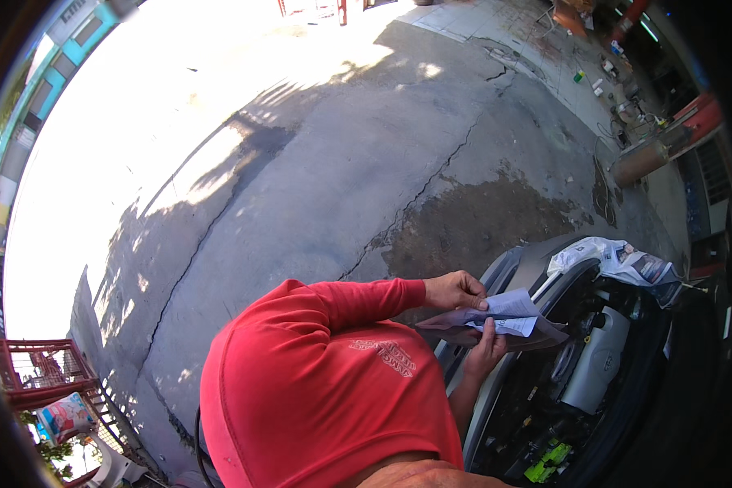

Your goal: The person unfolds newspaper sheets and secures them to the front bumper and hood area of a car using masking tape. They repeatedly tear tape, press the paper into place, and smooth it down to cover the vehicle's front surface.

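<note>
Left hand (457,290) pinching top edge of thin, creased white printed paper sheets (508,314). Right hand (486,350) gripping same sheets from below, fingers curled. Beside them, open grey car engine bay (577,382), on cracked concrete ground (342,163).

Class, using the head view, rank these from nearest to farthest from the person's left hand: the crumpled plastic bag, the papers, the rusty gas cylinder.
1. Papers, held in the left hand.
2. Crumpled plastic bag, on the car to the right.
3. Rusty gas cylinder, far upper right.

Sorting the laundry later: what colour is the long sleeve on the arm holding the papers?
Red. The sleeve shows best in the head view, ending at the hand on the papers.
</note>
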A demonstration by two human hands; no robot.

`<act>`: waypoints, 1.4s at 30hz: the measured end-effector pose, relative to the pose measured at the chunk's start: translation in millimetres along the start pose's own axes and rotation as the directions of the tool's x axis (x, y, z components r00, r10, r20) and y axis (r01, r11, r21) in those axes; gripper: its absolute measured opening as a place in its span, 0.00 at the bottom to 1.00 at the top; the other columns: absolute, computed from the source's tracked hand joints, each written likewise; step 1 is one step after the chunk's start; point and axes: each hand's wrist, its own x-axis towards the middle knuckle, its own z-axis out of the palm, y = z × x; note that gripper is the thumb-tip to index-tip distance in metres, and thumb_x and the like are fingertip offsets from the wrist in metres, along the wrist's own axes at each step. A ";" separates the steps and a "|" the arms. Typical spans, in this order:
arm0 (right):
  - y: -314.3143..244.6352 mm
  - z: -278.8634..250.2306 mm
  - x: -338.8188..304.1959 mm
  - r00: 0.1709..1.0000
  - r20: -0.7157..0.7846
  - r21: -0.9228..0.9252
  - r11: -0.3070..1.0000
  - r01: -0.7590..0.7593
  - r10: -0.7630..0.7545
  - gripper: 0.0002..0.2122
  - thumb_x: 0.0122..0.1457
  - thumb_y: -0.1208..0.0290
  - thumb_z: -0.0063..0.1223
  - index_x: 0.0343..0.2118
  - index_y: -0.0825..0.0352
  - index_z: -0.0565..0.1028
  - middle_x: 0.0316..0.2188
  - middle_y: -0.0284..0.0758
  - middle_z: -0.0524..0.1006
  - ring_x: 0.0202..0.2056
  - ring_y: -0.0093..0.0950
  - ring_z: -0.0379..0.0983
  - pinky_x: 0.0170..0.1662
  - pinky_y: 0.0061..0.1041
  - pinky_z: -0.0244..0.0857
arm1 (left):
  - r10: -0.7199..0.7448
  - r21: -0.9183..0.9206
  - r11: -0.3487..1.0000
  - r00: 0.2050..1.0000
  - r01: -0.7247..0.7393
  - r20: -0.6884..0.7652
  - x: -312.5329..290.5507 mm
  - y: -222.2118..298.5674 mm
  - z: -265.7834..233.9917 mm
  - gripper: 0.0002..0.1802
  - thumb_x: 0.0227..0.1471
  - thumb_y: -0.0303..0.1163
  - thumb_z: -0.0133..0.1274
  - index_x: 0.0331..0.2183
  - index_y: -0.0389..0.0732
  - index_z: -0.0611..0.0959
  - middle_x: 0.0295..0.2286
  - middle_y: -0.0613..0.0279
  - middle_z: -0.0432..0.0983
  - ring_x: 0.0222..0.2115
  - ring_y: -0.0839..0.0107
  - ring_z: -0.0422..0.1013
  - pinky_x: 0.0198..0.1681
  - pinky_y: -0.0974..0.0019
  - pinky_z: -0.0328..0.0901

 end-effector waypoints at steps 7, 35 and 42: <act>65.7 31.5 -8.0 0.773 0.479 -0.389 0.890 -0.239 0.417 0.16 0.67 0.60 0.58 0.40 0.74 0.80 0.30 0.40 0.83 0.33 0.30 0.79 0.39 0.29 0.70 | 0.536 0.553 0.799 0.698 -0.237 -0.475 -45.6 119.3 -96.1 0.14 0.65 0.38 0.56 0.37 0.36 0.82 0.43 0.60 0.75 0.42 0.69 0.72 0.48 0.65 0.66; -81.0 -110.2 109.1 0.572 0.491 0.113 0.699 0.706 -0.657 0.17 0.62 0.69 0.57 0.51 0.74 0.75 0.37 0.42 0.80 0.40 0.34 0.78 0.46 0.29 0.74 | 0.675 0.419 0.671 0.738 -0.611 -0.004 -88.6 230.3 -18.3 0.11 0.59 0.35 0.62 0.35 0.36 0.89 0.40 0.53 0.80 0.44 0.63 0.74 0.49 0.60 0.66; -116.8 -143.9 130.8 0.493 0.554 -0.054 0.562 0.826 -0.671 0.09 0.51 0.79 0.62 0.36 0.74 0.82 0.33 0.40 0.80 0.36 0.32 0.76 0.41 0.28 0.69 | 0.619 0.505 0.776 0.613 -0.378 -0.491 -58.6 192.3 -52.3 0.16 0.63 0.40 0.60 0.38 0.35 0.87 0.37 0.66 0.79 0.40 0.76 0.73 0.47 0.68 0.68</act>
